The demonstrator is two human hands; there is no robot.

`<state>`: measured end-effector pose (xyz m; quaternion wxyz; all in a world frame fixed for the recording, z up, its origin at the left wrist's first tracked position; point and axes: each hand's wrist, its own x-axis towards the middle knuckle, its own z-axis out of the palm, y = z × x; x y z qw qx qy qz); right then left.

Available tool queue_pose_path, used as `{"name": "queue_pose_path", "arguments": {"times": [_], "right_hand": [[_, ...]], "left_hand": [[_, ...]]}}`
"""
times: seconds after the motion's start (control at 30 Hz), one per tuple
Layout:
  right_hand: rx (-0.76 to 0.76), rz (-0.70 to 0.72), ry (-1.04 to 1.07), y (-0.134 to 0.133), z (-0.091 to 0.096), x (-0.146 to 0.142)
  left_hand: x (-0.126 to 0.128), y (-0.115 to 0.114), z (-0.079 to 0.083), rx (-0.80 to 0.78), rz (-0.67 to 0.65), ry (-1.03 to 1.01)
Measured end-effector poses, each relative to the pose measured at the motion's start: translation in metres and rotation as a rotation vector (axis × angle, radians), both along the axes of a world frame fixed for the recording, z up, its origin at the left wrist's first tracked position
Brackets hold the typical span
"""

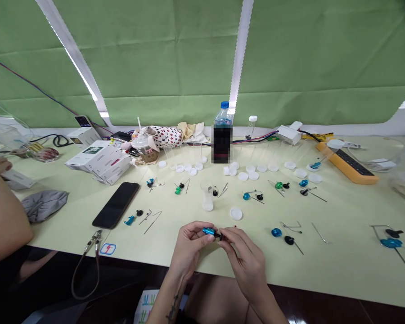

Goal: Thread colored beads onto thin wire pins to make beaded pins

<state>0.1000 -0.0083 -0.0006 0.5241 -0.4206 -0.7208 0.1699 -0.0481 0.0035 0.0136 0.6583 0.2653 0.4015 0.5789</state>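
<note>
The **left hand** (188, 252) and **right hand** (246, 262) are meeting just above the front edge of the **table** (327, 270), each curling inward toward the other. Between them, a small **blue piece** (208, 231) is butting against a **black piece** (218, 235); the two are touching, and the join is partly hidden by the fingers. Their shared long axis is lying nearly level, running from about 9 o'clock to 3 o'clock, with the blue end toward the left hand and the black end toward the right.

The **left fingertips** (205, 239) are pressing together and pinching the blue piece from below and behind. The **right fingertips** (225, 240) are closing around the black end, apparently pinching it, though the exact grip is partly hidden. The remaining fingers on both hands are curling loosely, not spreading.

At about 12 o'clock from the hands, a white **cap** (236, 213) and a clear **cup** (207, 196) are standing on the table. At 3 o'clock, a **blue knob** (276, 232) and a **black knob** (289, 240) are lying apart. At 10 o'clock, a **phone** (115, 205) is lying flat, while a **co-worker's arm** (6, 216) is resting beyond it at the far left.
</note>
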Motion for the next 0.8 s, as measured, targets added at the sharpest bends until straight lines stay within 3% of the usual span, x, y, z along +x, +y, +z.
{"name": "queue_pose_path", "arguments": {"times": [0.27, 0.8], "right_hand": [[0.072, 0.001, -0.031, -0.0004, -0.0055, 0.0018], [0.063, 0.017, 0.000, -0.0007, -0.0045, 0.0007]], "left_hand": [[-0.0001, 0.0013, -0.0048, 0.026, -0.001, -0.050], [-0.0007, 0.0004, -0.0039, 0.010, -0.004, -0.040]]}}
